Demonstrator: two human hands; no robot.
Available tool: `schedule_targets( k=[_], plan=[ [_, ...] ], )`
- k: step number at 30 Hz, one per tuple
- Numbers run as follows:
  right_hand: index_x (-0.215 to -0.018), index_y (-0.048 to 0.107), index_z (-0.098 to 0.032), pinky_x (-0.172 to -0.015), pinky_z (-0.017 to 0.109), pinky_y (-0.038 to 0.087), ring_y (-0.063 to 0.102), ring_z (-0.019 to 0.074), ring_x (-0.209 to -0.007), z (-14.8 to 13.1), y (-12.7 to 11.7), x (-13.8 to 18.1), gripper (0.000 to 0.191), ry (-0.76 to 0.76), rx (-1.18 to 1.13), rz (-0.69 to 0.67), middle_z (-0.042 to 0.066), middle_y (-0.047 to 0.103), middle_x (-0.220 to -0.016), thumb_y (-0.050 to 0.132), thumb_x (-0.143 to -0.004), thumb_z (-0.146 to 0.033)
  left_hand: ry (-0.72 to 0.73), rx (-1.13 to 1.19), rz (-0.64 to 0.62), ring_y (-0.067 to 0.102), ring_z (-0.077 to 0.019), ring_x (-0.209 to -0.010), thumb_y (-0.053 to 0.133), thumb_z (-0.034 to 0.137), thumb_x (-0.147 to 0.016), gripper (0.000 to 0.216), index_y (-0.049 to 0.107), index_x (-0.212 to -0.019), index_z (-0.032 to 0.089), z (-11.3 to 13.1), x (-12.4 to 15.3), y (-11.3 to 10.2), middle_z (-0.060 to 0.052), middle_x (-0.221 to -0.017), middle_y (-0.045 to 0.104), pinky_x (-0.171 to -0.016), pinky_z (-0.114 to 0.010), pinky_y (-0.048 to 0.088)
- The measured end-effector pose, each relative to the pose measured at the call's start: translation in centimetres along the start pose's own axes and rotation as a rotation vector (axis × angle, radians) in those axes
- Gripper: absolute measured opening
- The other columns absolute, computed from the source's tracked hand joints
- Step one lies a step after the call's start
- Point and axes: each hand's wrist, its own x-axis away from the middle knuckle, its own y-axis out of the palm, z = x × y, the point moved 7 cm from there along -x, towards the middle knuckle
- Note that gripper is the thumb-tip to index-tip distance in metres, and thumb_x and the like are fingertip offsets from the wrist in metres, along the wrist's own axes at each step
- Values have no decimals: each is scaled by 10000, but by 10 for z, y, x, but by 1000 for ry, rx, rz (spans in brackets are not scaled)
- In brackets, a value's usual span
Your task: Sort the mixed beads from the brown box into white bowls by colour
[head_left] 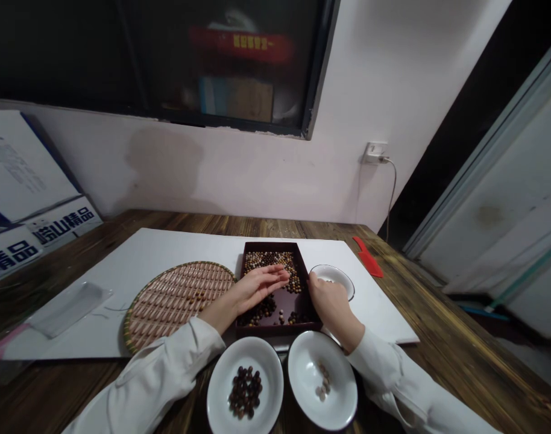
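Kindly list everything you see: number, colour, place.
wall: one, pale, background
window: one, dark, upper left
socket with cord: one, white, on wall
boxes: several, white-blue, far left
pole: one, green, far right
table: one, brown, against wall
board: one, white, on table
tray: one, dark red, on board
flat basket: one, brown, left of tray
rimmed bowl: one, white, right of tray
front bowls: two, white, nearer than tray
beads: many, brown to pale, in tray, front bowls, basket
container: one, clear, board's left end
tool: one, red, board's right edge
sleeves: two, white, both arms
left hand: one, bare, over tray
right hand: one, bare, at tray's right
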Motion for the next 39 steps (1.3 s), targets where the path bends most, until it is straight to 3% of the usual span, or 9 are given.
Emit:
schedule_targets(
  k=[6, 21, 28, 33, 39],
  plan=[
    [-1031, 572, -109, -644, 320, 472, 716, 269, -788, 0, 1, 0, 233, -3, 9, 10, 161, 698, -806, 352, -972, -157, -6, 25, 18, 695, -163, -902, 431, -34, -849, 258, 648, -937, 73, 0, -1, 0, -108, -909, 717, -1051, -371, 445],
    [-1073, 569, -113, -655, 329, 482, 717, 271, -809, 1, 3, -1, 252, 4, -6, -9, 156, 707, -835, 340, -985, -168, -51, 31, -10, 712, -189, -849, 388, 87, -960, 239, 622, -977, 42, -3, 1, 4, -160, -907, 715, -872, -321, 547],
    [-1049, 569, -118, -640, 316, 467, 712, 257, -780, 1, 3, 0, 222, 2, 12, 19, 157, 701, -815, 365, -973, -158, -75, 1, -37, 715, -188, -841, 388, 92, -963, 249, 630, -967, 33, -4, 3, 7, -177, -923, 722, -882, -331, 545],
    [-1049, 567, -116, -643, 315, 465, 713, 264, -806, 1, 1, 0, 227, 6, 9, 1, 162, 702, -825, 357, -975, -161, -103, 6, -110, 715, -191, -864, 476, 106, -939, 165, 633, -942, 58, -7, 5, 12, -164, -929, 725, -880, -326, 543],
    [-1066, 565, -106, -647, 328, 472, 714, 284, -833, 0, 0, 1, 248, -2, 3, -7, 174, 699, -844, 340, -975, -163, -182, -130, -260, 705, -174, -865, 625, 256, -887, 166, 630, -923, 94, -12, 12, 20, -145, -990, 712, -858, -299, 535]
  ],
)
